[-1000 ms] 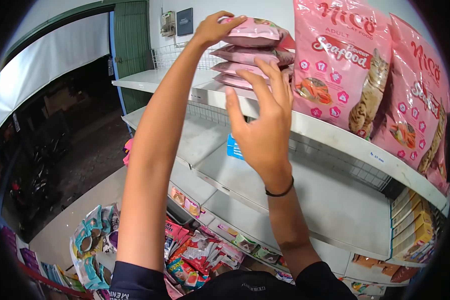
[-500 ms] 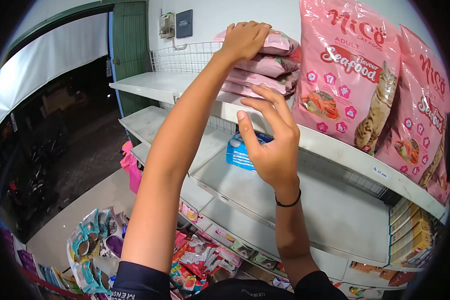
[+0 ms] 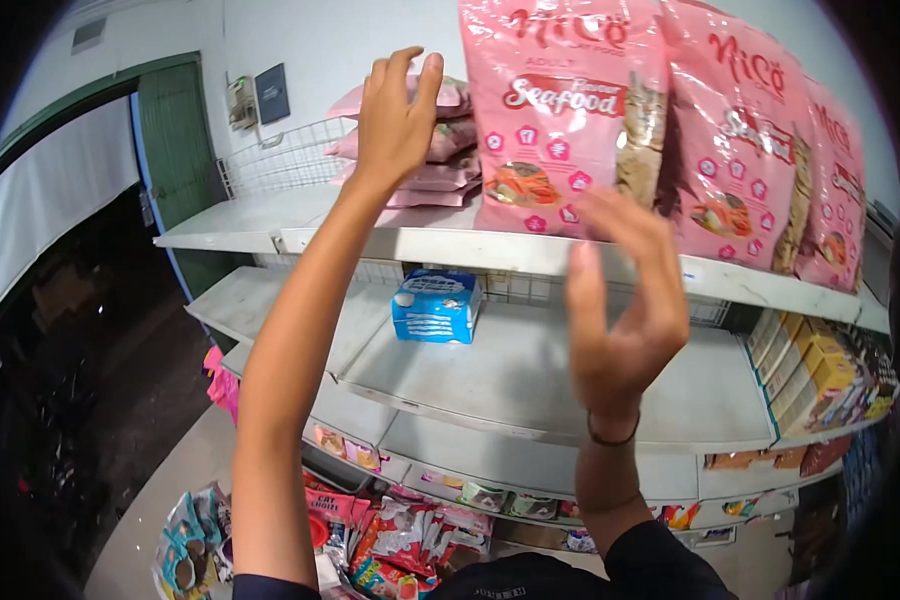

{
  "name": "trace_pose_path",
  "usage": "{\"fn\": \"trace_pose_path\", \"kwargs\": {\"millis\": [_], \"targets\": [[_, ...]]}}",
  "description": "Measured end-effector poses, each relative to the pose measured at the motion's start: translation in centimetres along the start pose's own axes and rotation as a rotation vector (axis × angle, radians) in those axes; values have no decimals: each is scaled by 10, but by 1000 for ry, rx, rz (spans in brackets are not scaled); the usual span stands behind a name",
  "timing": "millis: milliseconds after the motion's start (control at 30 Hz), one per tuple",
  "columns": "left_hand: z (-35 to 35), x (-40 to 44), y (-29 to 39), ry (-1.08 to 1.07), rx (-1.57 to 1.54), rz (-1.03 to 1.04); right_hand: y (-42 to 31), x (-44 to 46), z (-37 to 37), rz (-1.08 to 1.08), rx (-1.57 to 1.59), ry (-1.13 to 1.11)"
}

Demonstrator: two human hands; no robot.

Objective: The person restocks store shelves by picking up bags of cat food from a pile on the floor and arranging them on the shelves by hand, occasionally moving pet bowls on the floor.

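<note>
My left hand [image 3: 395, 125] is raised in front of a stack of pink cat food bags [image 3: 453, 135] lying flat on the top shelf. Its fingers are apart and hold nothing; whether it touches the stack I cannot tell. To the right, a large pink Nico seafood cat food bag [image 3: 560, 110] stands upright, with two more pink bags [image 3: 730, 150] [image 3: 832, 190] beside it. Slightly blurred, my right hand [image 3: 630, 310] hovers before the shelf edge below the large bag, its thumb and fingers spread and nothing in them.
A blue pack [image 3: 435, 305] sits on the shelf [image 3: 530, 365] below. Yellow boxes [image 3: 810, 375] line that shelf's right end. Colourful packets [image 3: 400, 530] lie low down, and several teal packages [image 3: 185, 545] are on the floor. A dark doorway [image 3: 90, 330] opens at left.
My left hand has lifted off the stacked bags, its fingers now pointing up. My right hand has moved right, towards the front of the upright bags. The view has turned right.
</note>
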State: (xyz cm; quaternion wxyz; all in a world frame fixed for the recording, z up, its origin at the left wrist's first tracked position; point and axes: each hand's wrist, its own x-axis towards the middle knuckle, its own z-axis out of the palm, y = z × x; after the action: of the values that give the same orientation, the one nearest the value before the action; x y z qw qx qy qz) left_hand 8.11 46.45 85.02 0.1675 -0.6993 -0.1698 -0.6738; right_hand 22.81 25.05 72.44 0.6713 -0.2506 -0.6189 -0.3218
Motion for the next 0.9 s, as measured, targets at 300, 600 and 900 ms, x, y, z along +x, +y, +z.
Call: {"fn": "trace_pose_path", "kwargs": {"millis": [300,600,900], "targets": [[-14,-66,85,-412,-553,-269,17,14,-6,188,-333,-3],[-14,-73,84,-357,-708,-359,32,35,-67,-23,-428,-199],[-10,-69,80,-102,-787,-291,58,60,-116,-329,-808,-127]]}}
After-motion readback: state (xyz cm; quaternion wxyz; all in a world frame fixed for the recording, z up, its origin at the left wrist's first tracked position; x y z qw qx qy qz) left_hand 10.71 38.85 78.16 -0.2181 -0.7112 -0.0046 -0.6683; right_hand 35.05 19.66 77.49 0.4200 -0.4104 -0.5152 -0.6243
